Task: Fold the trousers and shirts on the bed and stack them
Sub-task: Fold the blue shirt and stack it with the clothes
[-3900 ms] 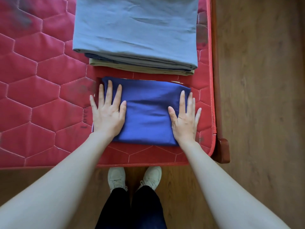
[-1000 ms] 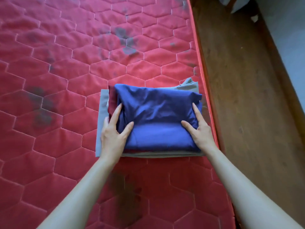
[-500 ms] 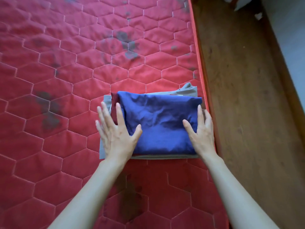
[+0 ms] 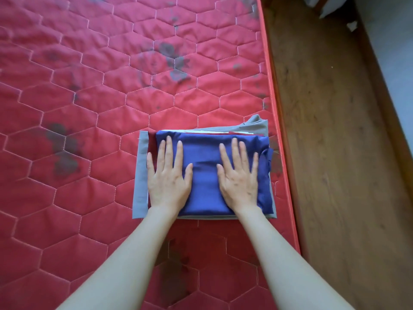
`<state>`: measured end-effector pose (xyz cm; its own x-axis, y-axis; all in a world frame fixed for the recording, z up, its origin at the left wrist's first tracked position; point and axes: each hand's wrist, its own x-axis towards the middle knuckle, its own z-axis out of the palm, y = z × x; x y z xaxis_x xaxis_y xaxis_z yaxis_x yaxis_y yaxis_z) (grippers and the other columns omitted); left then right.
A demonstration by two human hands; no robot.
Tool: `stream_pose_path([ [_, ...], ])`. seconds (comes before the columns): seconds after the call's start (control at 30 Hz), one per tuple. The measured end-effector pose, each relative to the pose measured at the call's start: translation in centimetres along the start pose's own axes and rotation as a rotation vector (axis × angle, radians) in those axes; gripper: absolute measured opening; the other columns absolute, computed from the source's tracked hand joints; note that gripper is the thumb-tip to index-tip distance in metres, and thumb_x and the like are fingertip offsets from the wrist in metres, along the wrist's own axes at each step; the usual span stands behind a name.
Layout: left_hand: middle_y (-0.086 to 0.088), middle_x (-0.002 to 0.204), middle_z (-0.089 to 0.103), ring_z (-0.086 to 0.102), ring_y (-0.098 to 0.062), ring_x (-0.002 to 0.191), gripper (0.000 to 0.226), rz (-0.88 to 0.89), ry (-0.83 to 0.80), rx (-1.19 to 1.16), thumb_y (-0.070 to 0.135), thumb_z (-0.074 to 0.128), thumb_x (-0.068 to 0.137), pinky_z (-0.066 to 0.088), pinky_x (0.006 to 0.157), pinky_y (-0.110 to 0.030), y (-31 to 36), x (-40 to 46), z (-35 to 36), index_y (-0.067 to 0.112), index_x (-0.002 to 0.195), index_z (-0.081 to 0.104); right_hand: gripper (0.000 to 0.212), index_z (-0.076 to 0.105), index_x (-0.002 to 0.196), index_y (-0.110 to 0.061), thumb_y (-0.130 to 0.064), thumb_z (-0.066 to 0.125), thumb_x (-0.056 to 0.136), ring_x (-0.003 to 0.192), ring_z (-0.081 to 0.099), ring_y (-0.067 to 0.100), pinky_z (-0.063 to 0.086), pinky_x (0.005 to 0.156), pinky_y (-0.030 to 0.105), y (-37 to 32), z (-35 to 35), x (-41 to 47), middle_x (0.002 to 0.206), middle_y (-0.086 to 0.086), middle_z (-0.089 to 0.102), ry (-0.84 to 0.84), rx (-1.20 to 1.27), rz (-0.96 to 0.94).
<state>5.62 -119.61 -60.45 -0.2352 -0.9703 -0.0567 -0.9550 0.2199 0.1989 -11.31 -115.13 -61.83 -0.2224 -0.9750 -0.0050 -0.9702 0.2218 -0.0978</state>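
Observation:
A folded blue garment (image 4: 205, 166) lies on top of a stack of folded clothes near the right edge of the red quilted mattress (image 4: 89, 108). Under it show a grey folded garment (image 4: 141, 175) sticking out on the left, a dark red layer and a white edge at the back. My left hand (image 4: 167, 175) lies flat, fingers spread, on the left part of the blue garment. My right hand (image 4: 240, 175) lies flat on its right part. Both palms press down on the stack.
The mattress carries dark stains (image 4: 174, 61) beyond the stack and more to the left. Its right edge (image 4: 277, 121) runs just beside the stack. A wooden floor (image 4: 335, 130) lies to the right, with a pale wall at the far right.
Both hands slid inward from the sides of the stack onto the top of the blue garment and now lie flat. The blue garment looks smoother.

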Motion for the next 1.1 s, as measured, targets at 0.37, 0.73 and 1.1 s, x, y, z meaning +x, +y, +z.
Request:
stream_pose_path([
  [0.37,-0.011,0.158,0.025,0.018,-0.031,0.147,0.055,0.215,0.206,0.133,0.026,0.039,0.095,0.003,0.119,-0.052,3.1,1.5,-2.0,0.011,0.148,0.035,0.057,0.025,0.152,-0.018,-0.042,0.03,0.1,0.148,0.015,0.031,0.006,0.117,0.057,1.3,-1.8,1.9,0.159,0.018,0.018,0.143,0.027,0.04],
  [0.73,-0.012,0.16,0.019,0.011,-0.024,0.149,0.06,0.015,0.064,0.018,0.043,0.025,0.096,-0.004,0.118,-0.051,0.4,4.3,0.7,0.021,0.152,0.027,0.053,0.026,0.151,-0.031,-0.048,0.028,0.101,0.149,0.009,0.024,-0.004,0.117,0.057,0.1,0.5,5.4,0.161,0.005,0.017,-0.006,0.037,-0.056],
  [1.1,-0.005,0.163,0.003,-0.002,-0.023,0.15,0.061,-0.014,-0.062,-0.087,0.041,0.023,0.097,0.0,0.12,-0.049,-2.1,3.8,1.1,0.023,0.154,0.014,0.061,0.006,0.154,-0.027,-0.044,0.032,0.101,0.15,0.0,0.021,0.007,0.12,0.049,3.7,1.3,2.9,0.163,0.003,0.003,-0.091,0.223,0.188],
])
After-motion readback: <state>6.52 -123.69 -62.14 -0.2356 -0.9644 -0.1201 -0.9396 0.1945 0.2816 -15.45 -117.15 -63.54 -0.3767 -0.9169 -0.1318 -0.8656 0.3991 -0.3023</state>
